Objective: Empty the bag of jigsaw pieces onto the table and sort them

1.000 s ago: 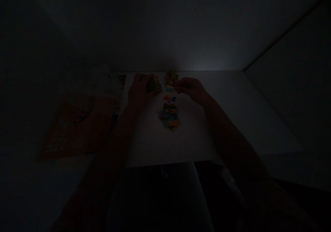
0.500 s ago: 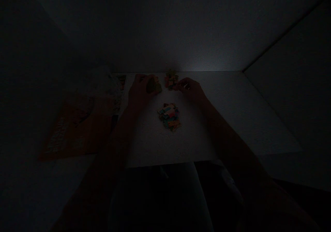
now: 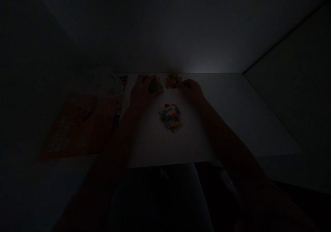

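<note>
The widest open stretch of the bench [image 3: 240, 118] lies right of the right forearm, reaching over to the side wall. Along the back, the upright wall [image 3: 196, 45] blocks any way through. Between the left hand [image 3: 143, 92], curled around a green cluster of jigsaw pieces [image 3: 155, 86], and the far pile of jigsaw pieces [image 3: 173, 80] runs only a narrow gap; the right hand [image 3: 190, 89] closes off that pile's right side. A loose heap of jigsaw pieces [image 3: 171, 117] obstructs the middle, with bare strips either side and in front. Leftward, the orange puzzle package [image 3: 82, 126] and clear plastic bag [image 3: 103, 78] crowd the passage.
</note>
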Action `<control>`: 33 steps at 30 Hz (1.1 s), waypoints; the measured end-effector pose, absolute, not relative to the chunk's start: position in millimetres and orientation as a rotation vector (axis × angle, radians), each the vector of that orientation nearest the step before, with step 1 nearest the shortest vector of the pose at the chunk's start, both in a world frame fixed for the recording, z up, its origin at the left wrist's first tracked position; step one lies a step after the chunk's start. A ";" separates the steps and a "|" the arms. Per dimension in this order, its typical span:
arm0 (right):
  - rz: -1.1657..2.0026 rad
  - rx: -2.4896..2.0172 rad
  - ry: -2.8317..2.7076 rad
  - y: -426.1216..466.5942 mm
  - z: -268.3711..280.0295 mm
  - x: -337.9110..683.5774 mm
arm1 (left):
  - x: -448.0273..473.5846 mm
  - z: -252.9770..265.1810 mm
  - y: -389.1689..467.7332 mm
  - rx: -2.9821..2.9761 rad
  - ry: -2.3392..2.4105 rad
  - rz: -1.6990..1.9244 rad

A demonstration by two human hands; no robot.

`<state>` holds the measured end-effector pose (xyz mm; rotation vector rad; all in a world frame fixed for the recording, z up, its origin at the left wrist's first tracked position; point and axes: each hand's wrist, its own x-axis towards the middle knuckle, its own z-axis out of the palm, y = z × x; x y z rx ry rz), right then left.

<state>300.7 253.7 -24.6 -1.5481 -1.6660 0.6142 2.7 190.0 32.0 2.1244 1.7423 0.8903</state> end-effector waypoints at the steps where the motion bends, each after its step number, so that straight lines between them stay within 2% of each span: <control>1: 0.679 -1.467 -1.627 255.1 -24.7 304.7 | 3.1 32.3 189.9 2.121 1.745 0.891; 12: 0.931 -1.089 -1.566 240.8 -0.7 304.1 | 2.7 35.6 189.8 2.106 1.762 0.883; 17: 1.109 -1.067 -1.766 233.8 -0.6 303.4 | -1.4 26.9 193.8 2.135 1.753 0.933; 27: 0.395 -1.623 -1.803 241.0 -27.1 283.1 | 0.2 29.7 191.8 2.138 1.741 0.919; 33: 0.304 -1.732 -1.843 245.3 -26.9 270.5 | -0.4 23.8 194.5 2.188 1.708 0.918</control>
